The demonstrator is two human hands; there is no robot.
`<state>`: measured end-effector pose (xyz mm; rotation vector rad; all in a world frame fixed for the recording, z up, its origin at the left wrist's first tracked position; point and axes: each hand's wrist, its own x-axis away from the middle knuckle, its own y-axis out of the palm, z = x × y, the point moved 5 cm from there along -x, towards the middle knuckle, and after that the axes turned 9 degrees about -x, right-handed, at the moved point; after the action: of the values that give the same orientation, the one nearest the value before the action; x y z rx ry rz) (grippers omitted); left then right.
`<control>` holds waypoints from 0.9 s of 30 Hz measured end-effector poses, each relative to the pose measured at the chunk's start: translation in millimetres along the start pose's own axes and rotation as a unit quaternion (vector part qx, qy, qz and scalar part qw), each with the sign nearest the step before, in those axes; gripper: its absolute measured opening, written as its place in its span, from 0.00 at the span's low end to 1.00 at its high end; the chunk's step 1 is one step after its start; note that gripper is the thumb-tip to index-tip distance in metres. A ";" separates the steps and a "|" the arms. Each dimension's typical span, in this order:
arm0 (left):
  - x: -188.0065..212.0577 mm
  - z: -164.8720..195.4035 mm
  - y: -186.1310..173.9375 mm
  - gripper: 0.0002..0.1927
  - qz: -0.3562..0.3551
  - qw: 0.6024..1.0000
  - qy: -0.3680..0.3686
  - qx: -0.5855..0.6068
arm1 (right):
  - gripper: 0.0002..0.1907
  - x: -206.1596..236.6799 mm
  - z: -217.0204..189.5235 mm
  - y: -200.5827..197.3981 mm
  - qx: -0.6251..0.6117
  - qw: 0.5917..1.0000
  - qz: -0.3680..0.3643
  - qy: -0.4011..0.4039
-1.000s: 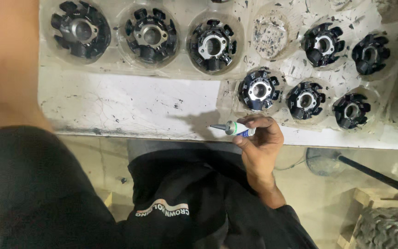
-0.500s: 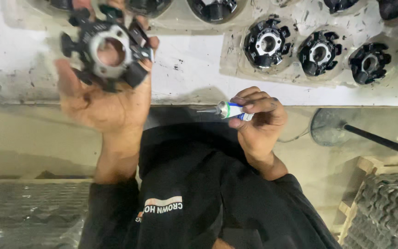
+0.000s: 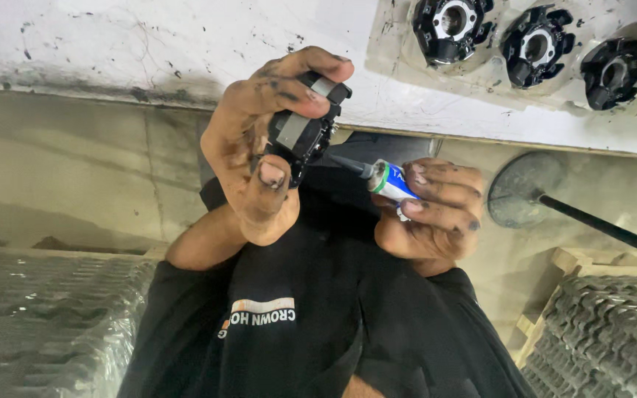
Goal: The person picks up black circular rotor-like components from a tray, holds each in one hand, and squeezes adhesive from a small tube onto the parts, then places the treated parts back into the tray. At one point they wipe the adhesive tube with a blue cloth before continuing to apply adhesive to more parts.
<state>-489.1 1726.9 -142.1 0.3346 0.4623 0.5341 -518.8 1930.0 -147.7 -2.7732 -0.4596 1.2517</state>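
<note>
1. Left hand (image 3: 256, 158): grip closed round a black toothed ring part (image 3: 305, 131), thumb on the near face, index finger curled over the top. Part is held edge-on to the camera, so its flat faces point left/right and one grey metal tooth face shows toward us.
2. Right hand (image 3: 433, 214): grip closed on a small glue tube (image 3: 391, 181), white/blue body w/ green collar and a dark tapered nozzle. Fingers wrap the body; the rear end is hidden in the fist.
3. Key relation: tube's long axis runs nearly level, tilted slightly up, nozzle pointing left toward the ring part. Nozzle tip sits just beside the part's right lower edge; can't tell if it touches, the dark shirt behind blurs the gap.
4. Ring part lies left of and a bit above the tube; both held in mid-air over the lap, below the desk (image 3: 149, 44) edge, not resting on anything.
5. Hands are near each other but apart; the right hand's the one w/ the pointed end aimed across.
6. Further out, top right: more black toothed parts (image 3: 536, 48) sitting in a clear moulded tray (image 3: 399, 63) on the desk, well apart from both hands.
7. Right side: dark round-based stand w/ a rod (image 3: 599, 225). Bottom corners: stacked ribbed trays (image 3: 46, 324), left ones under clear plastic wrap.
</note>
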 end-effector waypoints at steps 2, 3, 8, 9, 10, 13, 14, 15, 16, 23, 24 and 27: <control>0.9 4.1 3.3 0.28 0.005 1.000 0.006 -0.009 | 0.19 -0.4 -1.5 -2.0 0.000 1.000 -0.012 -0.003; 0.7 5.9 5.0 0.27 0.007 1.000 0.009 -0.005 | 0.19 -0.8 -2.3 -3.4 0.000 1.000 -0.018 -0.005; -4.8 10.7 8.5 0.27 -0.053 0.996 0.033 -0.056 | 0.19 -2.2 -7.5 -6.9 0.025 0.996 -0.074 -0.041; -4.8 10.1 8.6 0.26 -0.059 0.996 0.031 -0.059 | 0.20 -2.4 -8.5 -7.7 0.029 0.995 -0.077 -0.052; -5.1 8.4 8.9 0.26 -0.059 0.996 0.030 -0.055 | 0.20 -2.6 -8.0 -8.4 0.032 0.995 -0.076 -0.050; -3.3 4.2 10.5 0.25 -0.049 0.998 0.025 -0.033 | 0.20 -3.7 -6.2 -9.4 0.037 0.996 -0.071 -0.047; -2.7 2.1 11.2 0.25 -0.044 0.999 0.018 -0.026 | 0.19 -4.1 -5.9 -9.6 0.037 0.996 -0.068 -0.049; -0.2 1.5 11.7 0.25 -0.040 0.999 0.005 -0.022 | 0.19 -4.5 -5.6 -9.6 0.036 0.996 -0.064 -0.050; 0.7 0.2 11.7 0.25 -0.037 0.999 -0.002 -0.016 | 0.20 -4.8 -5.6 -9.6 0.037 0.996 -0.058 -0.051; 6.1 -9.6 7.5 0.26 -0.017 0.999 -0.026 0.019 | 0.21 -4.6 -5.0 -5.7 0.044 0.997 -0.038 -0.051; 6.2 -11.4 7.0 0.27 -0.015 0.999 -0.026 0.026 | 0.21 -4.9 -5.2 -5.5 0.042 0.997 -0.035 -0.053; 7.1 -15.5 4.2 0.28 0.001 0.997 -0.040 0.059 | 0.21 -7.1 -7.3 -4.1 0.041 0.996 -0.046 -0.063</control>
<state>-493.2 1737.1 -155.9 0.4670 0.4169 0.4939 -518.8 1932.4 -137.0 -2.5859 -0.5260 1.3951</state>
